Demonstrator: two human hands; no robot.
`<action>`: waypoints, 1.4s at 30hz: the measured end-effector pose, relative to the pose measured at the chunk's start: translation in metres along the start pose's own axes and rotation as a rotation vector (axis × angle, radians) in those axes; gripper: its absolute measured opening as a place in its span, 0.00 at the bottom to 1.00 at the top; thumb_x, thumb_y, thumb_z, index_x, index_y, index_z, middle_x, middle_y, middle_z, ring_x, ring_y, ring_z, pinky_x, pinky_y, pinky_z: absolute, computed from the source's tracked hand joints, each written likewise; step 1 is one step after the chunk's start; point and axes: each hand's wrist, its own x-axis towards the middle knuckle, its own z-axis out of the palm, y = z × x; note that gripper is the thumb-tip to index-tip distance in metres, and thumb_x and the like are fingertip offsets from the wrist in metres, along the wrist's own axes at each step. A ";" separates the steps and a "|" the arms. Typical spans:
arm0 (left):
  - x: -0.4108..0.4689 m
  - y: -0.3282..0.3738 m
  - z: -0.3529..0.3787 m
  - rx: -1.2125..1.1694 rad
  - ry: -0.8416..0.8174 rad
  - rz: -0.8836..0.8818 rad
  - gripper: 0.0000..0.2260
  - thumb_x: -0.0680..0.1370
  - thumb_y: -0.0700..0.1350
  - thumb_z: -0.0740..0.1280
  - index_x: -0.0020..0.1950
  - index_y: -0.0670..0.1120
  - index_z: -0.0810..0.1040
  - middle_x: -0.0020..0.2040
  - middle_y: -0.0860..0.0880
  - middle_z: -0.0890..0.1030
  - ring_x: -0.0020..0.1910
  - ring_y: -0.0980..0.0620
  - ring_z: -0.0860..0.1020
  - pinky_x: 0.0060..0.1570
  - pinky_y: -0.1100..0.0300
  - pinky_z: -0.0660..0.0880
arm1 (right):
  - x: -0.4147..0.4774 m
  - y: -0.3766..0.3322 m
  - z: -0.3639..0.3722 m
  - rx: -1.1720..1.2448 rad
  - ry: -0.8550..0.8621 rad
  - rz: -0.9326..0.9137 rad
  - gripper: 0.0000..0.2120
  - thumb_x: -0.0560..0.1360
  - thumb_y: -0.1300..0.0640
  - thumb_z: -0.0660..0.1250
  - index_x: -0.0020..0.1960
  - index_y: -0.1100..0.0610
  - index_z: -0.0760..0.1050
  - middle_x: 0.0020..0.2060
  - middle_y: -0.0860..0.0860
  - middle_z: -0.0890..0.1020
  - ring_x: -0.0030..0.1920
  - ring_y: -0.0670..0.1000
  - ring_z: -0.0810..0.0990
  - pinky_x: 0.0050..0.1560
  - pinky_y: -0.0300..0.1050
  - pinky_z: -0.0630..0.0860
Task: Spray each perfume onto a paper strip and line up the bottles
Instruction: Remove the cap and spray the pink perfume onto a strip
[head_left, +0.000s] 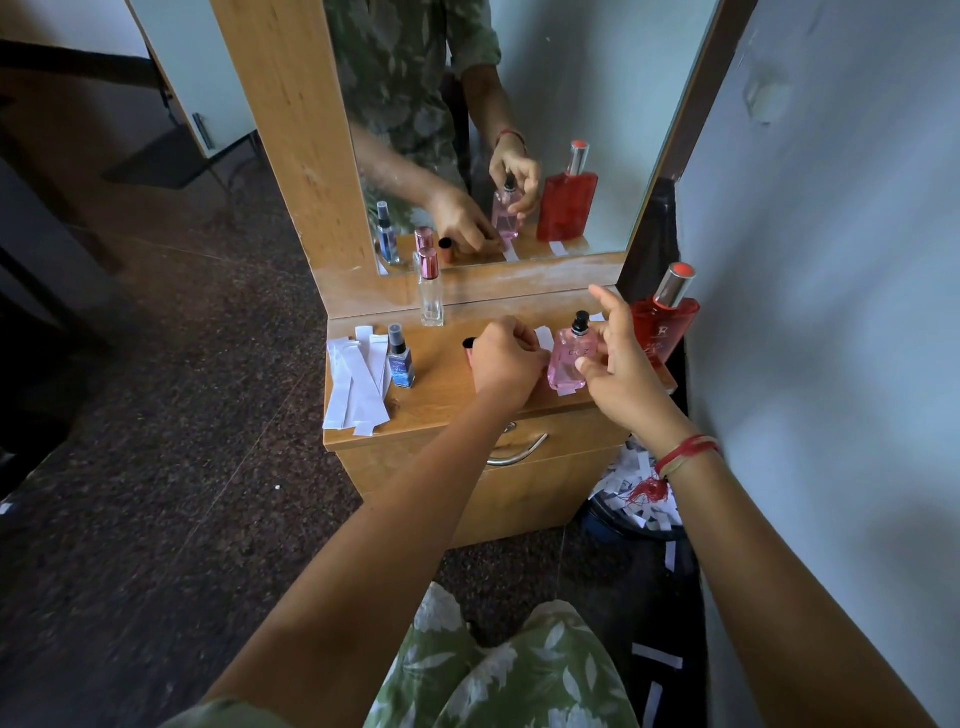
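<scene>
Right now the right hand (621, 366) grips the pink bottle (567, 364) from its right side. Thumb and lower fingers are wrapped round the glass, and the index finger is lifted straight, up and clear of the black sprayer (580, 321). The bottle stands upright on the dresser (441, 408), between the two hands. The left hand (506, 358) is clenched just left of the bottle, its fingertips pinching a white strip (543, 338) that sticks out beyond the knuckles. The strip's far end is close to the bottle's shoulder (whether it touches the glass I cannot tell). A paper end (568, 389) pokes out from under the bottle's near edge. Just behind the left hand's outer side sits a black-topped cap (469, 345), partly hidden by the hand. Farther left of that hand stands the blue bottle (401, 359), touching a loose pile of strips (356, 387) at the dresser's left edge. Beyond the left hand, against the mirror (571, 78), stands the clear bottle (430, 293) with its pink top. Beyond and to the right of the right hand stands the red bottle (664, 325), near the wall. Below the left wrist is the drawer handle (517, 453). Under the right wrist, which wears a red thread (687, 450), a bin (610, 522) holds paper scraps.
</scene>
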 end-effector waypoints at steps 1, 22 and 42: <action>0.000 0.000 0.000 0.003 0.000 0.005 0.05 0.70 0.35 0.71 0.44 0.42 0.79 0.39 0.49 0.80 0.40 0.49 0.80 0.44 0.56 0.79 | 0.000 0.000 0.000 0.004 0.001 0.003 0.36 0.77 0.71 0.59 0.75 0.47 0.49 0.73 0.56 0.59 0.73 0.52 0.61 0.65 0.40 0.60; -0.020 -0.008 -0.007 0.022 0.000 0.136 0.05 0.74 0.33 0.66 0.48 0.40 0.78 0.43 0.47 0.81 0.41 0.54 0.76 0.39 0.69 0.71 | -0.011 0.007 0.007 0.039 0.142 -0.052 0.40 0.75 0.72 0.63 0.76 0.48 0.48 0.70 0.60 0.67 0.69 0.49 0.66 0.66 0.39 0.62; -0.023 -0.006 -0.015 0.372 -0.224 0.270 0.02 0.73 0.39 0.68 0.42 0.41 0.79 0.40 0.46 0.72 0.38 0.48 0.74 0.32 0.63 0.65 | -0.011 0.011 0.010 0.031 0.182 -0.054 0.36 0.75 0.69 0.64 0.75 0.50 0.52 0.57 0.53 0.72 0.56 0.47 0.74 0.56 0.39 0.69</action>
